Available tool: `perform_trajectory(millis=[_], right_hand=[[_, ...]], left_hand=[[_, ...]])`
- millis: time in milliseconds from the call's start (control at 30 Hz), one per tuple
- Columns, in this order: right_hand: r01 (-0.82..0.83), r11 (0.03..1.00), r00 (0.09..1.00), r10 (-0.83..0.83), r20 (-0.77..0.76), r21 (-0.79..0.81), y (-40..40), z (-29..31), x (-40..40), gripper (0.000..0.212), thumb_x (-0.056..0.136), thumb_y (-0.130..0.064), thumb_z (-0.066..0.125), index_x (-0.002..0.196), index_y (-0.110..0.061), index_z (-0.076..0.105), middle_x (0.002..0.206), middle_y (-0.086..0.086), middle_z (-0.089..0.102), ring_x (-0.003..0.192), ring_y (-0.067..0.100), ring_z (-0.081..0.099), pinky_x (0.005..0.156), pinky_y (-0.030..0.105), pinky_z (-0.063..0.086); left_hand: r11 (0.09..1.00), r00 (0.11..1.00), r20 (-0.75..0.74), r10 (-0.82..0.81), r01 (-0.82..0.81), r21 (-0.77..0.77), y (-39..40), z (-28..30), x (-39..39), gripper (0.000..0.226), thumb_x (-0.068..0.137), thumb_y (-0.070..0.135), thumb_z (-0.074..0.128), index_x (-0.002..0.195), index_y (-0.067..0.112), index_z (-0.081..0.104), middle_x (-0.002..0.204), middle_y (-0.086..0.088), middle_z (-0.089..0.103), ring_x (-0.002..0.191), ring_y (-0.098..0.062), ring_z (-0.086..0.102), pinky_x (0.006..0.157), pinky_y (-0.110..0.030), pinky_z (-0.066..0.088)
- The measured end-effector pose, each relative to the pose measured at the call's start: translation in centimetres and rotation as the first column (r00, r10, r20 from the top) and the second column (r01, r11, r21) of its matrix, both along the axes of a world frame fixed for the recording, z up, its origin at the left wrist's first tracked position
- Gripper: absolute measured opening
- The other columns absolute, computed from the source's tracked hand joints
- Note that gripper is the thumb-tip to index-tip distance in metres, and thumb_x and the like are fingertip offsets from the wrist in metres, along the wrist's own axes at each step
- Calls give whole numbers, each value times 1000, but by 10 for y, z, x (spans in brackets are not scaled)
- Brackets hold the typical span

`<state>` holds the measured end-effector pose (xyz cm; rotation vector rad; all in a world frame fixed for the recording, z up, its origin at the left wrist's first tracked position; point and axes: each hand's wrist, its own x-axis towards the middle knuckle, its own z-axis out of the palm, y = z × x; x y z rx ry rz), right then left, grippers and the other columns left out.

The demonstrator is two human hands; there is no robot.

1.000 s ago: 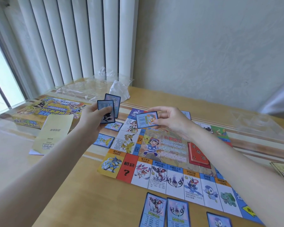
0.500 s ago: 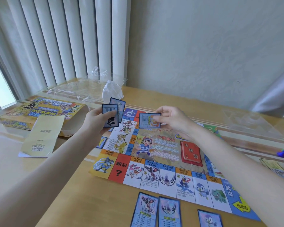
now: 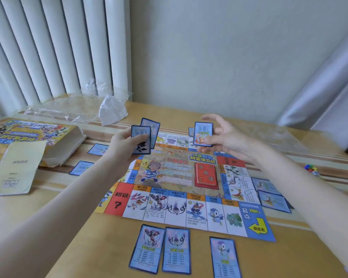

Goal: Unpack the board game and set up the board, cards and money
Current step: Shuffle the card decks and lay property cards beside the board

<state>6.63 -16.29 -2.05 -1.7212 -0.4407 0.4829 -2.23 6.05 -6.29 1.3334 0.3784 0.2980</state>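
**Cards in both hands above the far edge of the board**

Up close, the left hand [image 3: 125,143] grips a small fan of blue-bordered cards [image 3: 141,140], thumb curled over the front one, which shows a black figure; a second card peeks out behind it. The right hand [image 3: 227,140] pinches a single card [image 3: 203,134] upright by its lower edge, thumb on the front face, the remaining fingers spread loosely above. Both hands hover over the far side of the game board [image 3: 181,177], apart from each other.

The board lies flat on the bench [image 3: 68,247], its printed squares running round a picture panel in the middle. A red deck [image 3: 206,175] sits face down on the right of that panel.

Just beside the near edge of the board, three cards lie face up in a row: two touching side by side [image 3: 161,250] and one more [image 3: 225,257] further right. Two cards [image 3: 271,192] lie just off the right edge of the board, and two others [image 3: 90,158] off its left edge.

Further left, the yellow game box [image 3: 28,135] lies open on its side, with a cream booklet [image 3: 18,167] leaning over its near edge. Behind it, by the blinds, there is clear plastic wrap [image 3: 68,111] and a crumpled white bag [image 3: 112,113]. Far right, a few small coloured pieces [image 3: 310,169] sit on the bench, too blurred to make out.
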Motion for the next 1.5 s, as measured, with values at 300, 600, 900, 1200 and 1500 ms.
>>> perform_trajectory(millis=[300, 600, 900, 1200, 1500], right_hand=[[148, 989, 972, -150, 181, 21, -24, 7, -7, 43, 85, 15, 54, 110, -18, 50, 110, 25, 58, 70, 31, 69, 61, 33, 60], [136, 991, 970, -131, 205, -11, -45, 10, -13, 42, 85, 14, 55, 102, -24, 51, 106, 21, 61, 72, 30, 70, 63, 34, 60], [136, 991, 972, -134, 193, -1, -48, 11, -20, 40, 85, 13, 56, 105, -20, 49, 108, 20, 61, 74, 31, 71, 62, 35, 60], [28, 996, 970, -6, 244, -86, -18, 7, -36, 41, 83, 13, 59, 108, -17, 49, 109, 18, 60, 77, 32, 71, 62, 37, 60], [-54, 985, 980, 84, 180, -163, -9, -2, -50, 40, 83, 12, 60, 112, -12, 47, 100, 10, 61, 75, 27, 69, 50, 25, 55]], left_hand=[[999, 999, 24, -46, 46, 6, -23, 12, -1, 20, 88, 5, 59, 107, 12, 60, 90, -8, 63, 76, -19, 60, 53, -18, 53], [997, 997, 33, -76, 76, 5, -37, 18, -1, 15, 88, 5, 59, 99, 16, 61, 96, -9, 63, 85, -23, 59, 72, -29, 51], [997, 996, 34, -82, 82, 3, -46, 22, -3, 16, 88, 6, 59, 101, 15, 61, 93, -8, 64, 82, -21, 60, 67, -27, 51], [995, 994, 46, -100, 99, 33, -37, 26, -18, 15, 88, 5, 59, 94, 18, 63, 90, -6, 64, 75, -18, 60, 57, -21, 53], [998, 998, 8, -69, 69, 15, -23, 17, -34, 15, 88, 5, 60, 100, 13, 63, 95, -10, 65, 83, -22, 62, 68, -27, 54]])
